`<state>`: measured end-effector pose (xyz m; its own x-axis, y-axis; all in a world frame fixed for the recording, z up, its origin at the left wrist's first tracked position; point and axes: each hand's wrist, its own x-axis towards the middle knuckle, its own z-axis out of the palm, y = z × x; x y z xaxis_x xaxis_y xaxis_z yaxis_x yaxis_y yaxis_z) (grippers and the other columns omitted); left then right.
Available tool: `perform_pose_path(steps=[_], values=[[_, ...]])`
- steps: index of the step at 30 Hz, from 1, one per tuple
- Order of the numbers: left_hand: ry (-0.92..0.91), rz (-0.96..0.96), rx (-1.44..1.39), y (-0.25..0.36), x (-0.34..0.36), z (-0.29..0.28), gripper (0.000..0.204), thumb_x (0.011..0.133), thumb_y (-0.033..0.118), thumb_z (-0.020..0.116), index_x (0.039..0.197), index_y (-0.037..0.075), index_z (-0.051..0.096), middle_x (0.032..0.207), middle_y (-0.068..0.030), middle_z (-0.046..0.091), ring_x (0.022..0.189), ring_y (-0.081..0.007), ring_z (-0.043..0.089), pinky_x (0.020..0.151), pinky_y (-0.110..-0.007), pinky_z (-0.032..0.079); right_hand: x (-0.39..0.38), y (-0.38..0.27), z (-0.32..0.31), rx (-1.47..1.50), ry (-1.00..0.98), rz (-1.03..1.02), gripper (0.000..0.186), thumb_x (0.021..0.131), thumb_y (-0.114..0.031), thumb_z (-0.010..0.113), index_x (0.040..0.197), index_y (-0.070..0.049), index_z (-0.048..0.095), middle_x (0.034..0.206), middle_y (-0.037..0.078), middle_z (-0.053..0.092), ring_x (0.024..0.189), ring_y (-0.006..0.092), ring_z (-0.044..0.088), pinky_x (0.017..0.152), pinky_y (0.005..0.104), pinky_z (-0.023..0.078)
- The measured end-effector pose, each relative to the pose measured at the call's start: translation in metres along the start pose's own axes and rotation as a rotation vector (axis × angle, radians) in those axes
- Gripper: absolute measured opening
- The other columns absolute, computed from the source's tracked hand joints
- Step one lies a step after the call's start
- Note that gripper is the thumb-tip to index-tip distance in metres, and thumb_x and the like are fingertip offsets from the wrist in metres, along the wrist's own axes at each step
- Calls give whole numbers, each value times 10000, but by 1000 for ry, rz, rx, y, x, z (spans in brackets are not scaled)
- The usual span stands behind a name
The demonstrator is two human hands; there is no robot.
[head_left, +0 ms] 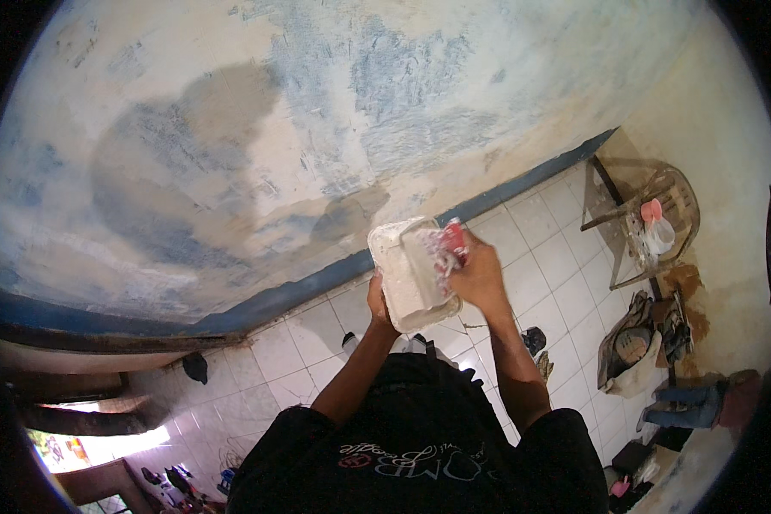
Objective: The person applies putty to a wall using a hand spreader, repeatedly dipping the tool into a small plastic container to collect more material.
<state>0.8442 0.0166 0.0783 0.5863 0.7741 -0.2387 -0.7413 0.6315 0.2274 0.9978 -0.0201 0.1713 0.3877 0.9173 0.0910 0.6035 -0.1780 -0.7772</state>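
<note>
The left grip (380,301) closes on the left edge of a pale tray (416,326), its fingers partly hidden, holding it out beside the patchy blue-and-white wall (420,77), while the right grip (481,276) clasps a red, white-smeared object (455,242), blurred, by the tray's upper right corner. The step in hand looks like gathering or working whitish material; the next move probably calls for a steady tray as the right grip lifts clear.
</note>
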Motion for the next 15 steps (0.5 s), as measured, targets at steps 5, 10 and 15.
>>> perform_pose_path(steps=[5, 10, 15], values=[[-7, -10, 63, 7, -4, 8, 669, 918, 518, 435, 1415, 73, 382, 1360, -173, 498, 1201, -364, 523, 1025, -528, 415, 5, 1, -8, 2, -14, 94, 383, 669, -123, 718, 1028, -32, 616, 884, 225, 667, 839, 410, 644, 727, 447, 508], [-221, -115, -193, 10, -2, -5, 688, 920, 547, 430, 1423, 82, 371, 1365, -169, 494, 1218, -352, 509, 1037, -519, 404, -4, -5, 14, 164, -33, 12, 378, 671, -68, 721, 1033, -13, 626, 907, 206, 673, 823, 333, 653, 733, 384, 507], [-165, -70, 100, 15, -4, -8, 685, 930, 583, 414, 1448, 139, 347, 1410, -137, 458, 1245, -340, 491, 1045, -549, 389, -9, -18, 28, 84, -77, -16, 380, 688, -34, 729, 1052, 2, 628, 931, 176, 689, 824, 264, 676, 744, 343, 511]])
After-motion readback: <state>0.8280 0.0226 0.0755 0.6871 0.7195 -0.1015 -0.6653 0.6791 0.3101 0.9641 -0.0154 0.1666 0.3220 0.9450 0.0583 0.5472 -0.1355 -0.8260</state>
